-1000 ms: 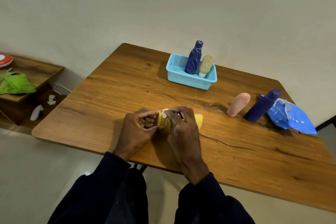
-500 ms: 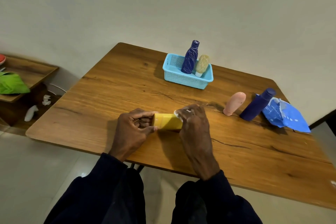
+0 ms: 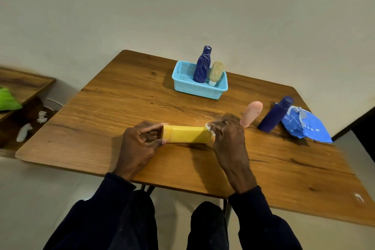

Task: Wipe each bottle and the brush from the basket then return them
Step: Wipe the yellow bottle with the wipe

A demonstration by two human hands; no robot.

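The left hand [image 3: 140, 144] grips the left end of the yellow bottle [image 3: 187, 134], fingers curled round it. The right hand [image 3: 228, 138] pinches a white wipe [image 3: 209, 127] against the bottle's right end. The bottle lies lengthwise left to right at the table's [image 3: 121, 97] near middle, both forearms reaching in from the near edge.

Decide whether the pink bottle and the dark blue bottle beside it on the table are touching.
Apart. The head view shows a clear gap between the pink bottle and the dark blue bottle.
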